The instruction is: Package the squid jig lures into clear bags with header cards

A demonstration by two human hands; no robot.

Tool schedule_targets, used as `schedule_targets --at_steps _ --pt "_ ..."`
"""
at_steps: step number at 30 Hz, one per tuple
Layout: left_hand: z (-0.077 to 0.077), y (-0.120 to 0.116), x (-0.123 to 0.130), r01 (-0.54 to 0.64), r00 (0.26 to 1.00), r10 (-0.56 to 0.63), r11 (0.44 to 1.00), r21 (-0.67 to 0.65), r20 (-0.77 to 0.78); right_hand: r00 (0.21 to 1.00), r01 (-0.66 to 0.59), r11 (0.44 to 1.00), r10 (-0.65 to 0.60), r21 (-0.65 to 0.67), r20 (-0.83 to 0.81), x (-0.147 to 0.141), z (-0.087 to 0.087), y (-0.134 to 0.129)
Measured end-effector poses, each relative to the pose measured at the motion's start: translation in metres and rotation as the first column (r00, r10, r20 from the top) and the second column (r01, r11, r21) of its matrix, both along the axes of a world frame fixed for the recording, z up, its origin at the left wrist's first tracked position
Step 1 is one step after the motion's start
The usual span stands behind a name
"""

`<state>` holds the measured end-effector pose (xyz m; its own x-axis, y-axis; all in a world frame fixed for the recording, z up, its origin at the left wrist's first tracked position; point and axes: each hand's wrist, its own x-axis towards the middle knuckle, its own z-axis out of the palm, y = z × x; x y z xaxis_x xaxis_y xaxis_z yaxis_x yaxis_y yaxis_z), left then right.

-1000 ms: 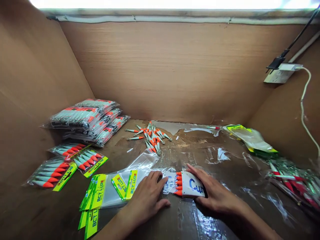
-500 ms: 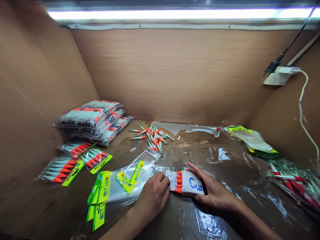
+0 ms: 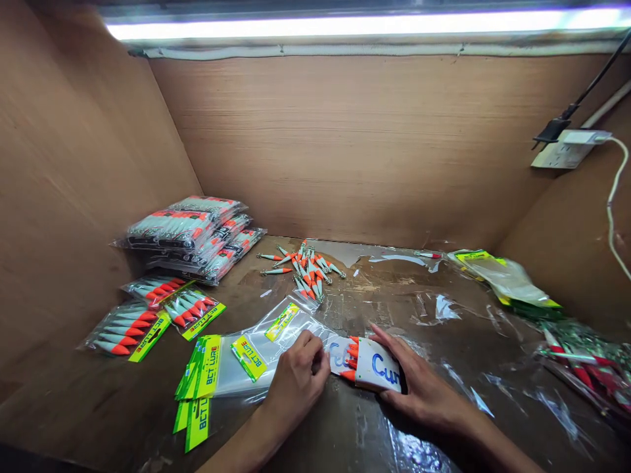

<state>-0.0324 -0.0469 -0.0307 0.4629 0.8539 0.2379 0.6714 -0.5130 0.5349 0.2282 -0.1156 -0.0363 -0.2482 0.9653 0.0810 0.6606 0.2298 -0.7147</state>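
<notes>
My right hand [image 3: 419, 376] grips a flat white card sleeve [image 3: 377, 363] with blue handwriting, thumb and fingers on its opposite edges. Orange ends of several squid-jig lures [image 3: 351, 355] stick out of its left side, above a white card tongue [image 3: 337, 351]. Facing them, my left hand [image 3: 300, 373] is closed in a pinch at the edge of a clear plastic bag [image 3: 303, 322]; the fingertips are partly hidden. Under and left of that hand lie flat bags with yellow-green header cards [image 3: 211, 364]. Two loose header labels [image 3: 249, 358] rest on top of the film.
Loose orange-and-white lures [image 3: 308, 269] lie in a heap behind the bags. Filled packs [image 3: 170, 230] are stacked at left, with smaller labelled packs [image 3: 121, 328] before them. At right are flat bags [image 3: 507, 279] and bagged red lures [image 3: 586, 368]. A power socket [image 3: 566, 152] hangs on the wall.
The sleeve has tilted slightly and its lure ends sit less evenly. My left hand has drawn back a little to the left, and the loose labels have shifted on the film.
</notes>
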Motion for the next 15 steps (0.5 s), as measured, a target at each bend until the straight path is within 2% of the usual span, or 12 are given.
schedule_targets --at_steps 3,5,11,13,15 --pt "-0.003 0.0 0.002 0.073 0.994 -0.071 0.997 0.029 -0.079 1.0 -0.002 1.0 0.002 0.008 0.016 -0.001 -0.001 0.0" --pt "-0.005 0.003 0.004 0.075 0.991 -0.069 0.996 0.048 -0.116 1.0 0.003 1.0 -0.003 0.009 0.018 -0.003 -0.001 0.0" --pt "-0.001 0.017 0.002 -0.109 0.994 0.108 0.994 0.028 0.025 0.999 0.003 1.0 -0.005 0.025 0.054 -0.005 -0.003 0.0" --pt "0.0 0.013 0.003 -0.076 0.996 0.075 0.997 0.025 0.044 0.997 0.007 1.0 -0.009 0.03 0.075 -0.006 -0.004 0.0" --pt "0.0 0.004 0.004 0.013 1.0 -0.014 0.998 0.059 0.014 0.996 0.005 0.999 -0.009 0.046 0.093 -0.008 -0.005 -0.001"
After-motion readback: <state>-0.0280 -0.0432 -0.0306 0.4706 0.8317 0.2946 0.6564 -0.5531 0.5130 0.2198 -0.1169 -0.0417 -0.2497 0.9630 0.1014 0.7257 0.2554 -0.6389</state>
